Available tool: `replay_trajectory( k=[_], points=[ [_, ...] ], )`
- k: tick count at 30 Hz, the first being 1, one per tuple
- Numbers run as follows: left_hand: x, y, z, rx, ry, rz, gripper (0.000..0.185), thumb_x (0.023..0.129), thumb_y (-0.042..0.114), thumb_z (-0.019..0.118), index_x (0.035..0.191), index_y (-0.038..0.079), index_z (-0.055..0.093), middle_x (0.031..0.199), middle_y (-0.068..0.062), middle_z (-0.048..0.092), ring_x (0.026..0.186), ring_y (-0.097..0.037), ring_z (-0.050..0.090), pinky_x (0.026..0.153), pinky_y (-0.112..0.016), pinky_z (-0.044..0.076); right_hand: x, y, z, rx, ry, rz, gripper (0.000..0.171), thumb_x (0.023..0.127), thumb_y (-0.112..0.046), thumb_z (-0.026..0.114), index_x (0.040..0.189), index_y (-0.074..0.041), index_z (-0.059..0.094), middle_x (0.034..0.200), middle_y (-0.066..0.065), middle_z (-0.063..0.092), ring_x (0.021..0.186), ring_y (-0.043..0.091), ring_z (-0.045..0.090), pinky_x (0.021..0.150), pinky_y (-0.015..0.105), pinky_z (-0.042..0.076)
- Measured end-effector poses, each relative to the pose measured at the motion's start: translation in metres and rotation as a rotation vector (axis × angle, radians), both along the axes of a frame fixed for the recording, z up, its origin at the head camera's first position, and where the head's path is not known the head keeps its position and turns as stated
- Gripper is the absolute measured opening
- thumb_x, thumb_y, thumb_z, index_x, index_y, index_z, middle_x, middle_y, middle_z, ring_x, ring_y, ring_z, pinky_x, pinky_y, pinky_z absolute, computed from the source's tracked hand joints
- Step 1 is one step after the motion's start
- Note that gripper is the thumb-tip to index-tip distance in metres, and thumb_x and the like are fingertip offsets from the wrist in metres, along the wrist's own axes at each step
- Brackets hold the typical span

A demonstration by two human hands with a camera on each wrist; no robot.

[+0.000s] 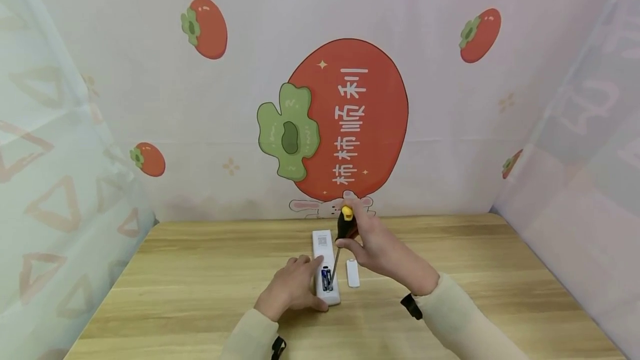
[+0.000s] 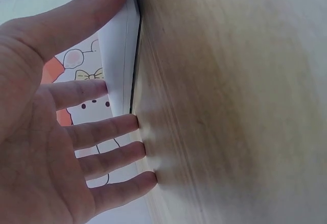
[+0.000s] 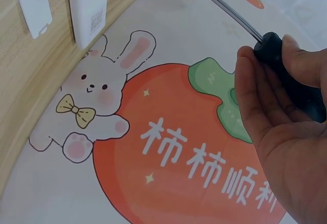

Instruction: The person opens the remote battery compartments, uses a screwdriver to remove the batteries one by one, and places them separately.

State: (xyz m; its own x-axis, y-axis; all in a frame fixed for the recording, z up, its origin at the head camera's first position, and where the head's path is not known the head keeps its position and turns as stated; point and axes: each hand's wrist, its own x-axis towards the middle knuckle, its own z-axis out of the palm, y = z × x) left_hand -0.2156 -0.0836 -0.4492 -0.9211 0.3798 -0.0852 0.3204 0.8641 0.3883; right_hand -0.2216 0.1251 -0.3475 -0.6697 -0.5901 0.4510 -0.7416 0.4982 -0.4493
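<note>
The right hand [image 1: 372,249] is wrapped round the black and yellow handle of a screwdriver [image 1: 344,226], held steeply, with the metal shaft running down to the batteries [image 1: 326,279] in the open compartment of a white remote [image 1: 325,265]. The left hand [image 1: 290,288] is laid flat, fingers fairly straight, on the near left side of the remote, pressing it to the wooden table [image 1: 200,282]; nothing is gripped by it. In the left wrist view the fingers [image 2: 110,132] are seen spread against the remote's white edge [image 2: 122,55] and the table top. The remote lies lengthwise mid-table, label end away from the person, and the loose battery cover [image 1: 353,273] lies just right of it, apart. Risks, as judged: the tip could slip off a battery, since the shaft is steep and only one hand steers it; the left fingertips sit close to the compartment and could be jabbed. If levering is done hard, a battery could be flicked out and rolled across the table, or the spring contacts bent. The battery wrap could be gouged by the metal tip, and both terminals bridged. The remote is held down by flat pressure only, so it could skid under a sideways push. Exact tip contact cannot be made out.
</note>
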Motion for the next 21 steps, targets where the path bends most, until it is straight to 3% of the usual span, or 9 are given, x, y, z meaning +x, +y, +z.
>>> replay_trajectory(
  k=[3,12,19,21],
  points=[
    [-0.0004,0.0004,0.0011,0.005,-0.001,0.002,0.100,0.066,0.047,0.094,0.148,0.008,0.052,0.134,-0.019,0.056,0.120,-0.039,0.053,0.096,-0.057,0.049,-0.0004,0.0017,0.0008,-0.003,-0.006,-0.006,0.076,0.085,-0.002,0.079,0.142,-0.005,0.028,0.102,0.008,0.059,0.085,0.016,0.068,0.078,0.030,0.060],
    [-0.0021,0.0003,0.0023,-0.006,0.002,0.000,0.101,0.066,0.047,0.095,0.149,0.008,0.052,0.136,-0.020,0.056,0.122,-0.041,0.052,0.096,-0.057,0.049,-0.0047,0.0010,0.0023,-0.037,0.014,0.006,0.078,0.086,0.005,0.076,0.144,0.001,0.026,0.136,0.016,0.052,0.089,0.020,0.066,0.081,0.034,0.059],
    [-0.0016,0.0002,0.0030,0.005,-0.025,0.007,0.100,0.067,0.046,0.095,0.150,0.009,0.051,0.137,-0.020,0.054,0.123,-0.040,0.051,0.097,-0.058,0.048,-0.0059,-0.0023,0.0068,-0.016,-0.069,0.017,0.067,0.089,0.004,0.074,0.138,-0.006,0.029,0.098,0.009,0.058,0.080,0.016,0.065,0.073,0.027,0.057],
    [-0.0012,-0.0001,0.0033,0.007,-0.026,0.007,0.100,0.067,0.045,0.095,0.149,0.008,0.051,0.137,-0.020,0.055,0.122,-0.040,0.051,0.097,-0.058,0.049,-0.0057,-0.0043,0.0075,-0.009,-0.096,0.019,0.065,0.089,0.003,0.074,0.135,-0.008,0.030,0.095,0.008,0.058,0.079,0.015,0.065,0.071,0.026,0.057]
  ],
)
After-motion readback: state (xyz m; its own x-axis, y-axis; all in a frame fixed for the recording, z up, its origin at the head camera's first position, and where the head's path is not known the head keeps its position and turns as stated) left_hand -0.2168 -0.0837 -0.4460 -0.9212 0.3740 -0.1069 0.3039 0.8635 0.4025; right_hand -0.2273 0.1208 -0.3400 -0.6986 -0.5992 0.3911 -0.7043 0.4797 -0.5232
